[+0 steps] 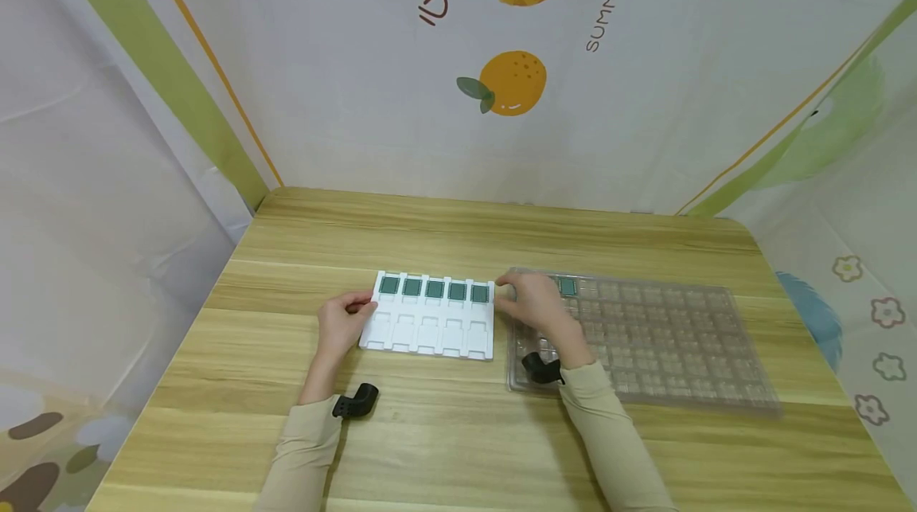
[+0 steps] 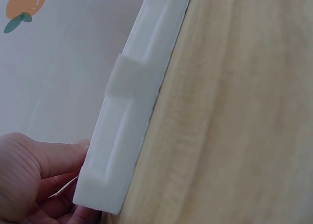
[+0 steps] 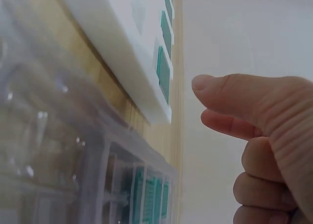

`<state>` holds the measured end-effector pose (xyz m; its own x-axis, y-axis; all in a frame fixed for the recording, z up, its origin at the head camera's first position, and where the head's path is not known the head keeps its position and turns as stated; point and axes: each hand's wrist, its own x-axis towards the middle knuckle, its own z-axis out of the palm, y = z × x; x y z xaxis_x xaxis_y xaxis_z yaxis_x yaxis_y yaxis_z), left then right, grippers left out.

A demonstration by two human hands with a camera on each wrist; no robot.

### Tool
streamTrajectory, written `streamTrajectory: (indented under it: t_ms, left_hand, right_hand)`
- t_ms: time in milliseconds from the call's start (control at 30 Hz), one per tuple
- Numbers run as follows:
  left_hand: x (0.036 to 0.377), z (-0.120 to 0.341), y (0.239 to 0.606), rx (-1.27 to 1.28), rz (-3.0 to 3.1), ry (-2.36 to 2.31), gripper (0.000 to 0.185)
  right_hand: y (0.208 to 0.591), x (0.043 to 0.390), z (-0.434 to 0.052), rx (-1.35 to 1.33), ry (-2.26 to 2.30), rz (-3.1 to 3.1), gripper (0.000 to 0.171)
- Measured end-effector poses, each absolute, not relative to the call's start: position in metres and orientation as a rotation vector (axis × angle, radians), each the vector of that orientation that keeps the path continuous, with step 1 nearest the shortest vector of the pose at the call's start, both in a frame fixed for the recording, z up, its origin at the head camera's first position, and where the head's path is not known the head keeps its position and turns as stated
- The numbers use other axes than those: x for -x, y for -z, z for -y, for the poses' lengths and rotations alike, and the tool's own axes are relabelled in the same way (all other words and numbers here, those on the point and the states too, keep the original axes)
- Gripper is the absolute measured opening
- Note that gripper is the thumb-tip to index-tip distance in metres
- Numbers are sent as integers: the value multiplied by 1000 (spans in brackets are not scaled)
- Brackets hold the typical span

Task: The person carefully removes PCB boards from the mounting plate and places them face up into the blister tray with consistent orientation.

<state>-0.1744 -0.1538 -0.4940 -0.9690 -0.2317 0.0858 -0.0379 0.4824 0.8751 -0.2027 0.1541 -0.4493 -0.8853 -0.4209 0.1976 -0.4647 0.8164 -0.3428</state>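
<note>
Now the left hand point(image 1: 342, 321) grips the white tray point(image 1: 430, 333) so it stays put; the right hand point(image 1: 533, 306), fingers curled and holding nothing, rests by the clear tray point(image 1: 680, 353).

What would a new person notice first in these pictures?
Most striking is the white tray in the middle of the wooden table, with five green squares along its far edge. The left hand holds its left edge; the right hand rests over a clear plastic tray beside it.
</note>
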Motion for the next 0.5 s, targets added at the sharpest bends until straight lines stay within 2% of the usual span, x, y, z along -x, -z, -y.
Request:
streamTrajectory:
  t_ms: [500]
  left_hand:
    - [174, 154, 494, -224, 2534, 1492, 17]
  right_hand:
    - [450, 206, -142, -707, -561, 2964, 28]
